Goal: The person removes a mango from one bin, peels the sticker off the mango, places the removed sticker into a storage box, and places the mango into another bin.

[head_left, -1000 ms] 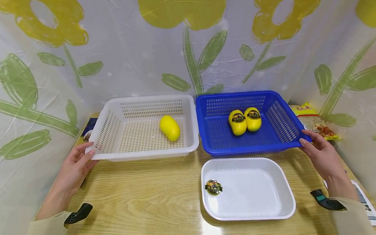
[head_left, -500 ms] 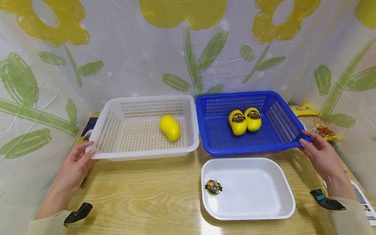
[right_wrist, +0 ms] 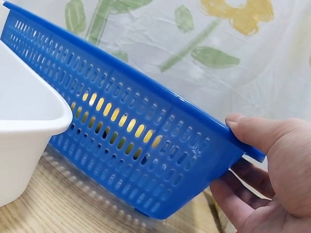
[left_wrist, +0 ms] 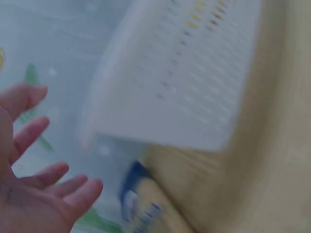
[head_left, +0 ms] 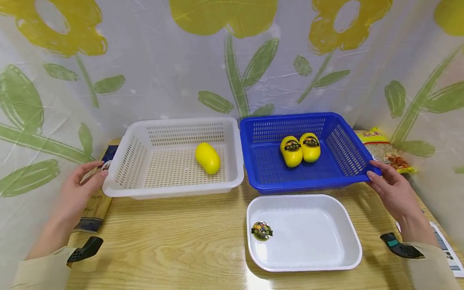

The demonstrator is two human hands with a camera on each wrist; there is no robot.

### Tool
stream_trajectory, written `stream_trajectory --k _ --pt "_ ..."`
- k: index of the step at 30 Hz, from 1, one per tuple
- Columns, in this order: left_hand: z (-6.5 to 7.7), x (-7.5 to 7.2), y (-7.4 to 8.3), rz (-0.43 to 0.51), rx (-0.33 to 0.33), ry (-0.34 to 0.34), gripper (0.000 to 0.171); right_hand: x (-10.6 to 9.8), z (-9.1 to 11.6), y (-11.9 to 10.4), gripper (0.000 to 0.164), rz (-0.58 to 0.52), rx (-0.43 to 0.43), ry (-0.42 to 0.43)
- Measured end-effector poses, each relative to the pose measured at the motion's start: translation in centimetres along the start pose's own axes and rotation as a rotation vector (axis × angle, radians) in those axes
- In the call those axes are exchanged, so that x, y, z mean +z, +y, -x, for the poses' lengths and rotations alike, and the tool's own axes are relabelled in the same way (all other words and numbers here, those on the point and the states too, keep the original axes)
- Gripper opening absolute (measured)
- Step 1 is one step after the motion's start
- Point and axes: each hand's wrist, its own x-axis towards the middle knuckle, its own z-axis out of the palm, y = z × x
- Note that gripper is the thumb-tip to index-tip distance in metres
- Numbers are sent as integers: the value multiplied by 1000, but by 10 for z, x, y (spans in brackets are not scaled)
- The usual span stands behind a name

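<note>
My left hand (head_left: 74,193) is just left of the white basket (head_left: 172,190), apart from its rim, fingers relaxed; the left wrist view shows a gap between the fingers (left_wrist: 82,194) and the basket. One plain yellow mango (head_left: 208,158) lies inside that basket. On the right, my right hand (head_left: 396,194) grips the near right corner of the blue basket (head_left: 306,186); in the right wrist view the thumb rests on the rim with the fingers beneath it. Two yellow mangoes with dark labels (head_left: 292,151) lie side by side in the blue basket.
A white tray (head_left: 304,236) with a round sticker stands in front of the blue basket. A dark-ended package (head_left: 94,211) lies by my left hand. Behind the blue basket's right side is a food bag (head_left: 385,150). A tablet-like sheet (head_left: 446,248) lies near my right forearm.
My left hand has let go of the white basket's corner and moved left, uncovering more of the package. My right hand stays on the blue basket. Baskets and mangoes keep their places.
</note>
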Motion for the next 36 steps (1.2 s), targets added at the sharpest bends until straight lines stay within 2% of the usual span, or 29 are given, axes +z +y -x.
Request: stream_trajectory --k 3,6,8,11,16,20,28,36 --pt "-9 0 27 -181 -38 23 49 0 0 0 37 -2 -1 3" --pt "-17 7 53 -227 -53 -2 59 1 0 0 37 2 0 4" --pt "-24 16 68 -234 -37 -37 62 1 0 -1 38 18 7 6" --pt "-34 35 89 -192 18 -111 62 2 0 -2 40 28 21 12" --pt "-44 76 124 -134 96 -245 59 2 1 -2 38 -20 21 3" --pt "-52 108 148 -139 146 -332 55 2 0 -1 38 -39 28 -1" --pt "-65 174 176 -91 175 -423 47 3 0 -1 40 -67 39 5" --pt "-71 247 179 -39 168 -499 41 4 0 -1 39 -105 48 18"
